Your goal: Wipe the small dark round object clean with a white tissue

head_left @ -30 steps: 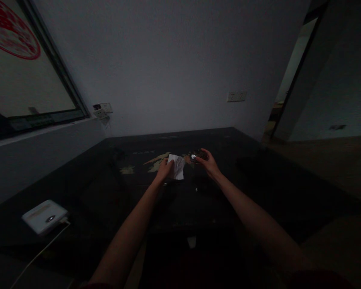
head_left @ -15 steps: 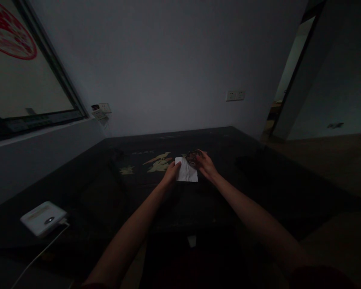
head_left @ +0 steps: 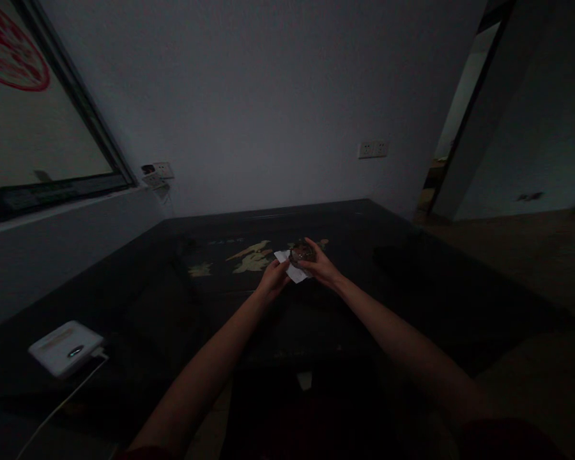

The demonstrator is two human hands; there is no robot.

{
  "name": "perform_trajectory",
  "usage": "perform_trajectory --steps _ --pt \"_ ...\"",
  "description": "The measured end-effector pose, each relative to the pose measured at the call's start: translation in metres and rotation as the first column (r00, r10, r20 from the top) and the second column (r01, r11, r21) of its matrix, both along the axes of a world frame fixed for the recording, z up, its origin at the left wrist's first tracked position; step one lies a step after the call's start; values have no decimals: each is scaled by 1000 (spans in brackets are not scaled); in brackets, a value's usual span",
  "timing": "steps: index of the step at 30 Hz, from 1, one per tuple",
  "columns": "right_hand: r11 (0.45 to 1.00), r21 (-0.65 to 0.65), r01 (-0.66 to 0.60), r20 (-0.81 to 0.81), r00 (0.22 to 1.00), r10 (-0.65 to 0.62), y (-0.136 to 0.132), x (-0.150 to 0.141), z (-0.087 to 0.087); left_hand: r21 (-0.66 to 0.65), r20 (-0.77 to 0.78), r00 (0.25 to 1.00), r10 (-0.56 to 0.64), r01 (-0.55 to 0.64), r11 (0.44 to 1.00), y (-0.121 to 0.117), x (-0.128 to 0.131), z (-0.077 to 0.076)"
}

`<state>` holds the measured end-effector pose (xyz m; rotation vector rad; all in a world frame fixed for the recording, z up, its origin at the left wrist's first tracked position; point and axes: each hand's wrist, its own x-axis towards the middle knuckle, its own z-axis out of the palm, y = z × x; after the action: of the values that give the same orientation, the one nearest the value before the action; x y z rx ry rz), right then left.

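Note:
My left hand (head_left: 274, 278) is closed on a white paper tissue (head_left: 297, 275), its thumb lying on top. My right hand (head_left: 322, 264) is wrapped round a small, round, see-through object (head_left: 301, 252), brownish and shiny like a glass dish; the dim light hides its exact kind. The round object rests against the tissue, covering its upper part. Both hands are held close together above the dark table (head_left: 287, 332).
A white box-shaped device (head_left: 67, 348) with a white cable (head_left: 60, 406) sits at the table's left. Yellow bird and leaf decoration (head_left: 252, 259) marks the tabletop. Behind stands a wall with sockets (head_left: 372, 149); a window (head_left: 52, 121) is at the left.
My right hand has brought the round object left and down onto the tissue. The tissue has tilted and folded, and less of it shows.

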<state>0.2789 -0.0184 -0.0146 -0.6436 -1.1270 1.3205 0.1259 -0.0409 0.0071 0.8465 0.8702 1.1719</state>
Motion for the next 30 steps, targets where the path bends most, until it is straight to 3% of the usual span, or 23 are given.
perform_trajectory --steps 4,7,14,21,26,30 --pt "999 39 -10 153 988 4 1 1 0 -36 -55 997 56 -58 998 0 -3 1" --pt "998 17 -54 154 987 51 1 3 0 -13 -66 996 60 -61 998 0 -4 0" --pt "988 -55 -142 -29 990 140 -2 7 9 12 11 998 62 -62 998 -3 -3 3" --pt "987 -163 -9 -242 970 -31 0 -4 11 23 -19 995 95 -95 995 -5 1 4" --pt "979 -185 -81 -392 920 2 -5 -16 10 96 3 996 92 -92 991 -5 5 -3" --pt "954 -294 -59 -472 877 -91 -7 -20 11 171 26 998 54 -58 984 -5 9 -8"
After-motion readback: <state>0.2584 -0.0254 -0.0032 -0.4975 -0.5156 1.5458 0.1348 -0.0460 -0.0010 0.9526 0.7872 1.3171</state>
